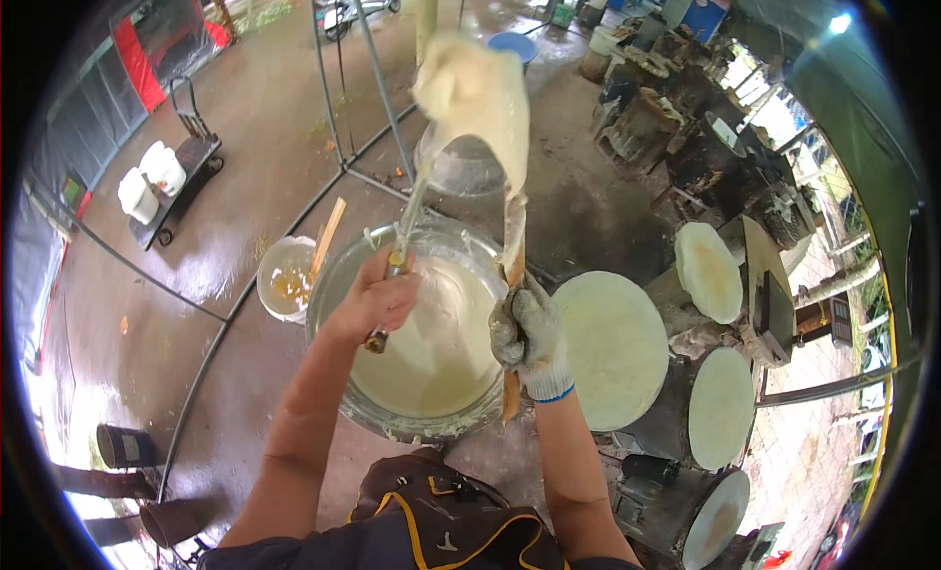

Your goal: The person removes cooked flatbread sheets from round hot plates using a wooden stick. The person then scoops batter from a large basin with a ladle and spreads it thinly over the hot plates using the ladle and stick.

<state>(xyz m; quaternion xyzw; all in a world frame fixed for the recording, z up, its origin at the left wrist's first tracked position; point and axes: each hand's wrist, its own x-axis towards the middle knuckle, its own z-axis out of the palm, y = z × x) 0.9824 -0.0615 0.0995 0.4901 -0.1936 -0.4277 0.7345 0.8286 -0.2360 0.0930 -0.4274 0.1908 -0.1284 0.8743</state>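
Note:
My bare left hand (384,291) is closed around the handle of a long tool (413,210) smeared with batter. My right hand (526,324), in a soiled work glove, grips a wooden stick (512,397) coated with batter near its upper part. A thick, stretchy mass of pale batter (478,92) hangs at the far ends of both tools, blurred, and hides the tips. Below my hands a large metal basin (401,432) holds creamy batter (434,349). Right of it, a round pale flatbread sheet (612,349) lies on a round griddle.
Several drum stoves with round sheets, such as one sheet (722,408) and another (708,272), line the right. A white bucket (283,305) with a wooden stick stands left of the basin. Metal poles (220,335) cross the left floor; a trolley (192,166) carries white buckets.

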